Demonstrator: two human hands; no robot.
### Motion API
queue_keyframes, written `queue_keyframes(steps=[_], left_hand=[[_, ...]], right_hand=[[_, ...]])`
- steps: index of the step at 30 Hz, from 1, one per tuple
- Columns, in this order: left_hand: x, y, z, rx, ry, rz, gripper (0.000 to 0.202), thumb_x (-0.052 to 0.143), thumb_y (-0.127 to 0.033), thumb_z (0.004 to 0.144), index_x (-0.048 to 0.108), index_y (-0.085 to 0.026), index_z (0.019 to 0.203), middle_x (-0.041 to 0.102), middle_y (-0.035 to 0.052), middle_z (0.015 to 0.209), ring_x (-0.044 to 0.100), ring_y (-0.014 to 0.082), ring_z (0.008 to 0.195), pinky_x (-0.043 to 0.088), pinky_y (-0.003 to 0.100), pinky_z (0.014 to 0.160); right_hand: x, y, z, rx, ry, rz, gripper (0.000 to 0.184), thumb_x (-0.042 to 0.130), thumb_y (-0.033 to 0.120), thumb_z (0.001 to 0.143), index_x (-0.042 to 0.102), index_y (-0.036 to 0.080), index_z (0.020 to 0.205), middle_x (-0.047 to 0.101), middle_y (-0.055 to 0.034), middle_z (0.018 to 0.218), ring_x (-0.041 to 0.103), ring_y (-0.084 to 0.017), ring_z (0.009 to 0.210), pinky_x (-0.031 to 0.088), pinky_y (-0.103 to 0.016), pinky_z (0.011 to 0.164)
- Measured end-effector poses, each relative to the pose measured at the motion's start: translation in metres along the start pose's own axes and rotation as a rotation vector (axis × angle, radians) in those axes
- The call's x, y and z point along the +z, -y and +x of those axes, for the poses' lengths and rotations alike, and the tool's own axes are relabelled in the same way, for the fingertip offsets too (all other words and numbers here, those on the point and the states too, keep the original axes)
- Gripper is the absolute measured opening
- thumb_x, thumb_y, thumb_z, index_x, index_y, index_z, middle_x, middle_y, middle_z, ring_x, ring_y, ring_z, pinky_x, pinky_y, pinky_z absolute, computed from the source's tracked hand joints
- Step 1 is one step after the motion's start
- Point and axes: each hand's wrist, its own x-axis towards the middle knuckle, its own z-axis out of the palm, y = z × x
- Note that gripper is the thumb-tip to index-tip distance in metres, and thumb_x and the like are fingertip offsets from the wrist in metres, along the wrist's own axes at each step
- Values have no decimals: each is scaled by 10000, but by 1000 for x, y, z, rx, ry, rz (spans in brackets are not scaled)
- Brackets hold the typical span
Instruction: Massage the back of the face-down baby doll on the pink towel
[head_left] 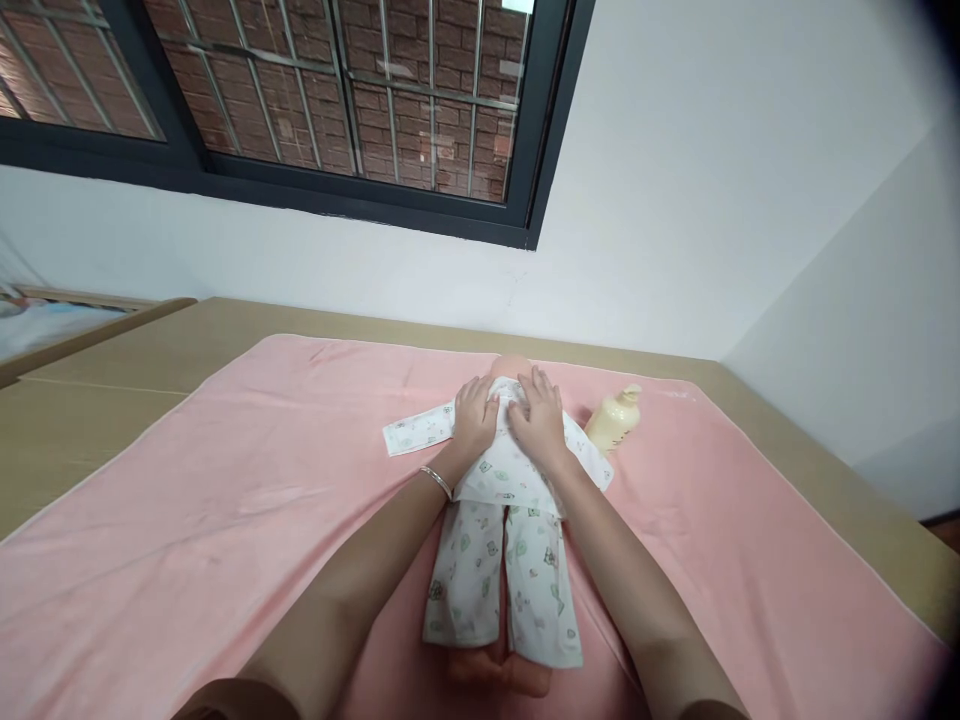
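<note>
A baby doll point(512, 366) lies on a pink sheet with its head toward the wall and its bare feet toward me. It wears a white printed top point(506, 470) and matching white trousers point(469, 575). My left hand point(474, 415) rests on the doll's left-of-view shoulder area, fingers stretched out. On the other shoulder area my right hand point(540, 415) lies flat with its fingers slightly apart. Both palms touch the top near the collar and grip nothing visible. The sleeves spread out to the sides. Whether the doll lies face up or face down, I cannot tell.
A pale yellow pump bottle point(615, 418) lies tilted just right of the doll. The pink sheet point(225, 500) covers a wooden surface point(112, 400) set against a white wall. Above is a dark-framed window point(360, 205) with metal bars.
</note>
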Motion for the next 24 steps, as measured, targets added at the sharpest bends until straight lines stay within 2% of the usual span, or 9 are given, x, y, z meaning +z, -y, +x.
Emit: queue_keyframes(steps=[4, 6, 8, 10, 12, 14, 18, 21, 24], left_hand=[[3, 3, 2, -14, 17, 11, 425, 295, -337, 1000, 542, -183, 1309, 570, 96, 1380, 443, 241, 1349, 316, 446, 1164], [5, 5, 3, -30, 28, 3, 412, 331, -323, 984, 544, -174, 1304, 571, 109, 1374, 459, 245, 1333, 332, 450, 1158], [5, 6, 5, -66, 43, -8, 406, 367, -290, 958, 543, -164, 1301, 586, 121, 1349, 493, 250, 1296, 371, 450, 1134], [4, 5, 7, -97, 84, 5, 417, 374, -254, 939, 535, -154, 1311, 588, 123, 1345, 506, 246, 1283, 392, 442, 1123], [1, -1, 9, -113, 158, 71, 438, 346, -236, 943, 524, -137, 1330, 562, 124, 1386, 474, 239, 1325, 361, 431, 1154], [-3, -12, 10, -138, 236, 184, 470, 303, -237, 959, 496, -99, 1365, 503, 148, 1450, 411, 252, 1388, 301, 435, 1191], [-12, -45, 3, -157, 331, 364, 533, 256, -239, 975, 381, -45, 1456, 347, 220, 1548, 281, 317, 1468, 236, 497, 1203], [-17, -76, -11, -97, 442, 375, 561, 369, -245, 942, 364, -63, 1473, 242, 213, 1597, 177, 334, 1504, 160, 518, 1218], [-20, -110, -22, -22, 657, 188, 644, 589, -345, 830, 456, -141, 1427, 189, 153, 1625, 60, 352, 1520, 67, 559, 1223]], right_hand=[[9, 4, 0, 22, 264, -76, 547, 450, 371, 947, 437, 192, 1464, 293, -134, 1594, 232, -347, 1479, 161, -601, 1177], [1, 7, 3, 28, 362, -82, 582, 445, 371, 954, 384, 176, 1499, 255, -140, 1607, 205, -357, 1487, 176, -588, 1180], [-20, 9, 4, -9, 494, -63, 599, 457, 340, 949, 358, 168, 1515, 245, -135, 1610, 193, -345, 1494, 205, -550, 1188], [-54, 10, 3, -79, 646, -18, 580, 452, 284, 945, 369, 196, 1513, 291, -94, 1598, 237, -299, 1488, 231, -477, 1200], [-94, 9, -2, -90, 746, 88, 586, 431, 361, 963, 329, 257, 1531, 322, -36, 1588, 303, -265, 1467, 270, -435, 1195], [-134, 4, -10, 2, 699, 132, 612, 409, 454, 967, 288, 290, 1544, 331, -14, 1582, 344, -270, 1448, 299, -436, 1184], [-191, -15, -25, 180, 384, 139, 633, 367, 460, 974, 230, 271, 1562, 288, -18, 1601, 275, -250, 1480, 255, -432, 1208], [-209, -35, -32, 374, 250, 73, 647, 331, 445, 977, 217, 206, 1566, 220, -56, 1622, 189, -276, 1505, 232, -490, 1210], [-212, -52, -32, 484, 281, 47, 664, 342, 413, 968, 219, 142, 1562, 147, -72, 1634, 96, -288, 1520, 187, -516, 1218]])
